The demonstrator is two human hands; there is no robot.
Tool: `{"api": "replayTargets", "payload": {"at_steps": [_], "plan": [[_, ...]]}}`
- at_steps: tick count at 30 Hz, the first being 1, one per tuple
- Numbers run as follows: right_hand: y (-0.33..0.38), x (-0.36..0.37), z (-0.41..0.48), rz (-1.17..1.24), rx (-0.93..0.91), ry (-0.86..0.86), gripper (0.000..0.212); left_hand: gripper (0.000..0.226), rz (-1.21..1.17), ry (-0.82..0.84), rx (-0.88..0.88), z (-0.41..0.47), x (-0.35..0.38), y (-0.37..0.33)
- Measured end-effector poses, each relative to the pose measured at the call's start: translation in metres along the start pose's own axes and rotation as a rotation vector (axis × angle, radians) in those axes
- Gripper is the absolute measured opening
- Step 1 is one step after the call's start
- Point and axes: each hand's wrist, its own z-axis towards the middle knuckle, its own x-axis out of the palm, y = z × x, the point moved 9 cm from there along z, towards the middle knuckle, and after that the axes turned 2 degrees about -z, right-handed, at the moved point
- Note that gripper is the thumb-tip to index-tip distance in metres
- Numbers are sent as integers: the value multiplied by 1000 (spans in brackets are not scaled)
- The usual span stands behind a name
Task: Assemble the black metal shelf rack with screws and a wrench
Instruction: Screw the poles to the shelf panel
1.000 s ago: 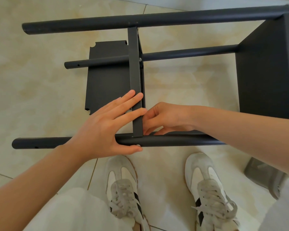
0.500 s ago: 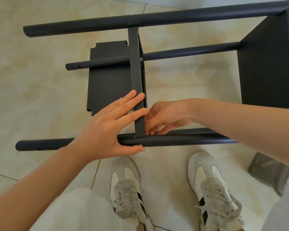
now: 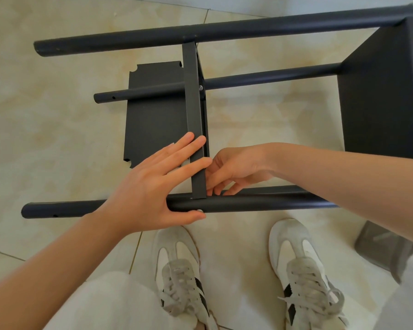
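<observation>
The black metal rack lies on its side on the tile floor. Its near pole (image 3: 260,203) runs left to right in front of me, and a shelf panel (image 3: 194,110) stands edge-on between it and the far pole (image 3: 224,29). My left hand (image 3: 153,184) lies flat with straight fingers pressing on the panel's edge, the thumb under the near pole beside a silver screw head (image 3: 200,210). My right hand (image 3: 236,170) reaches in from the right with curled fingertips at the corner where panel meets pole. Whatever they pinch is hidden.
A second shelf panel (image 3: 379,103) is fixed at the rack's right end. A loose black panel (image 3: 153,115) lies flat on the floor under the middle pole (image 3: 272,76). A grey box (image 3: 379,246) sits at the lower right. My shoes (image 3: 181,270) stand just below the near pole.
My right hand's fingers have worked lower toward the panel-pole corner and its wrist has risen. My left hand keeps the same flat hold.
</observation>
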Motion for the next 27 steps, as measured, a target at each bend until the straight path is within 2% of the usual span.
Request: {"api": "replayTargets", "payload": {"at_steps": [6,16,22,24,27], "plan": [[-2,-2,5,-50,40,-2,14,82,-9,-9,7,0,0,-1],[-1,-3,7,-76,44,60,7,81,-14,-4,4,0,0,0],[-1,-3,8,-92,66,57,13,81,-4,-2,2,0,0,0],[1,-3,7,-92,54,73,8,81,-3,2,2,0,0,0],[4,-3,7,-105,32,90,18,82,5,8,3,0,1,0]]}}
